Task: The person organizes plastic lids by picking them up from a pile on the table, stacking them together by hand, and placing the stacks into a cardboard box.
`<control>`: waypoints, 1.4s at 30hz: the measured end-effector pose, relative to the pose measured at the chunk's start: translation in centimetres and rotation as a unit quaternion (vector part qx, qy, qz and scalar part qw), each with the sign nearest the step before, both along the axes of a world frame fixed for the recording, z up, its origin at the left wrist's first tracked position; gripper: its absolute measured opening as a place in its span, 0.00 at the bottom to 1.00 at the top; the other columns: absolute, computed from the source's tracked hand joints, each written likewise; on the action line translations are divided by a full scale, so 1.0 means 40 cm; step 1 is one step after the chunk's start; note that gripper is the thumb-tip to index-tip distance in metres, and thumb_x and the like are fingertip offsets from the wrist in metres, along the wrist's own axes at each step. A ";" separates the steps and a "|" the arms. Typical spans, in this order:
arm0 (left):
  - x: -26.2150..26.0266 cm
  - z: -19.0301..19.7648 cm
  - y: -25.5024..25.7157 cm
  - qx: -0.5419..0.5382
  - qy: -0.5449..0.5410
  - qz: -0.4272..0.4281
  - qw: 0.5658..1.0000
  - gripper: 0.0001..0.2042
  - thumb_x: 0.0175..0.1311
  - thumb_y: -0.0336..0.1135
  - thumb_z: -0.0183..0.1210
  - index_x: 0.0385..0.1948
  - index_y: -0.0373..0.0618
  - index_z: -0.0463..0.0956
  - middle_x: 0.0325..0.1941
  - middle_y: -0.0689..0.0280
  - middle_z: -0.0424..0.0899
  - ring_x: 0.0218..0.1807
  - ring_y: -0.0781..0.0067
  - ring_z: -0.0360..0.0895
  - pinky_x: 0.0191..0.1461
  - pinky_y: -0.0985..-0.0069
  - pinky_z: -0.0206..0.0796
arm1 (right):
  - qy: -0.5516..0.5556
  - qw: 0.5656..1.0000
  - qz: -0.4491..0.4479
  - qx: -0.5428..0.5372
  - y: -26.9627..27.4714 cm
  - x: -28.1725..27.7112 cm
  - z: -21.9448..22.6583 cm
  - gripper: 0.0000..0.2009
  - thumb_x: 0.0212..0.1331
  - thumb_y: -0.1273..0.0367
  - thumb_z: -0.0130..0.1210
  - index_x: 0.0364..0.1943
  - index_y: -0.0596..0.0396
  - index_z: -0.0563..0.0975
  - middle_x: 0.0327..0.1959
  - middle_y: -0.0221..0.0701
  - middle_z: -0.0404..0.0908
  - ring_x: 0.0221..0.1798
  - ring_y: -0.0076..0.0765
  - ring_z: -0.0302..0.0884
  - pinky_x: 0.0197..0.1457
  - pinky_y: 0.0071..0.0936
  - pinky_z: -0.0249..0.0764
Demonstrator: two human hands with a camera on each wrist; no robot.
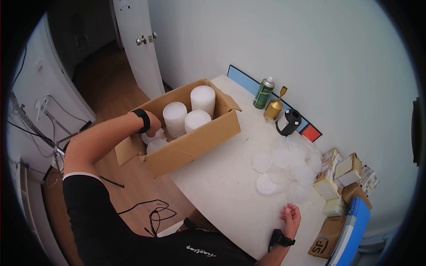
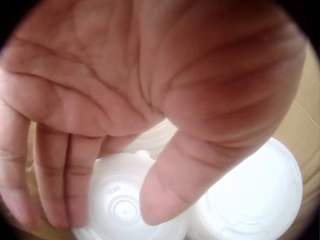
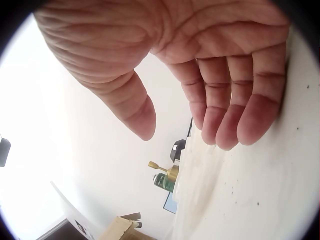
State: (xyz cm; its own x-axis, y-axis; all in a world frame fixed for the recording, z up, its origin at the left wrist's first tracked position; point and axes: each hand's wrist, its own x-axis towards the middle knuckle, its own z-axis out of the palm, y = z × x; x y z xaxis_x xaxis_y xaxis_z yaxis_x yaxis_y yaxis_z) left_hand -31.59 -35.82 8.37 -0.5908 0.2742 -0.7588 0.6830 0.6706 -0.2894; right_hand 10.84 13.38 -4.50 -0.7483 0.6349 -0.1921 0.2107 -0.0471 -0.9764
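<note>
Pale walls [image 1: 319, 48] and a half-turned door [image 1: 140, 57] stand around a white table [image 1: 213, 190], where a cardboard box [image 1: 195, 144] sits across the far left corner. From the head view, the person's left arm stretches away from the body, bent at the elbow, and the left hand [image 1: 154, 125] dips over the box's left end, just above translucent round pieces [image 1: 156, 145]. White round stacks [image 1: 203, 99] stand upright beside these pieces, farther along inside the box. The right hand [image 1: 290, 217] rests on the table near its front edge, fingers lightly bent, beside a loose spread of clear discs [image 1: 288, 164]. Beyond the discs stand a green spray can [image 1: 263, 94], a gold-coloured object [image 1: 274, 108] and a black holder [image 1: 289, 123]; small boxes [image 1: 348, 170] are piled to their right.

In the left wrist view the palm fills the top. The fingers [image 2: 52, 175] hang nearly straight, with the thumb [image 2: 170, 185] well apart from them and overlapping a translucent round piece; contact is hard to tell. Raised marks and rings show on that piece, too fine for the head view, and a plainer white round top [image 2: 255, 195] lies beside it.

In the right wrist view the thumb stands away from four gently bent fingers, side by side, holding nothing. Dark specks show on the tabletop.
</note>
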 end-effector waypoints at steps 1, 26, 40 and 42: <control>-0.018 -0.028 0.003 -0.004 -0.015 -0.012 1.000 0.18 0.51 0.36 0.59 0.42 0.36 0.86 0.42 0.47 0.88 0.48 0.47 0.86 0.51 0.59 0.77 | 0.002 1.000 0.000 -0.001 0.001 0.002 -0.001 0.15 0.69 0.64 0.60 0.53 0.56 0.77 0.42 0.27 0.83 0.40 0.21 0.78 0.42 0.21 0.76; -0.082 -0.150 0.021 -0.010 -0.092 -0.020 0.995 0.31 0.50 0.29 0.59 0.64 0.51 0.76 0.62 0.52 0.81 0.68 0.48 0.75 0.69 0.57 0.67 | 0.007 0.999 -0.029 -0.015 0.016 0.006 -0.021 0.15 0.68 0.65 0.61 0.53 0.57 0.77 0.42 0.29 0.83 0.40 0.22 0.79 0.39 0.21 0.77; -0.046 -0.092 0.038 0.085 -0.133 -0.072 0.985 0.26 0.53 0.25 0.56 0.59 0.47 0.79 0.59 0.54 0.84 0.62 0.51 0.79 0.66 0.61 0.69 | -0.010 0.999 -0.041 -0.004 0.015 -0.004 -0.018 0.15 0.68 0.62 0.61 0.53 0.55 0.78 0.42 0.26 0.84 0.39 0.21 0.79 0.36 0.20 0.76; -0.058 -0.099 0.034 0.108 -0.156 -0.062 0.980 0.29 0.51 0.25 0.56 0.61 0.46 0.78 0.61 0.53 0.83 0.63 0.51 0.78 0.67 0.61 0.69 | -0.008 0.999 -0.041 -0.006 0.012 -0.003 -0.016 0.15 0.68 0.62 0.61 0.53 0.55 0.78 0.41 0.26 0.83 0.39 0.21 0.79 0.36 0.20 0.76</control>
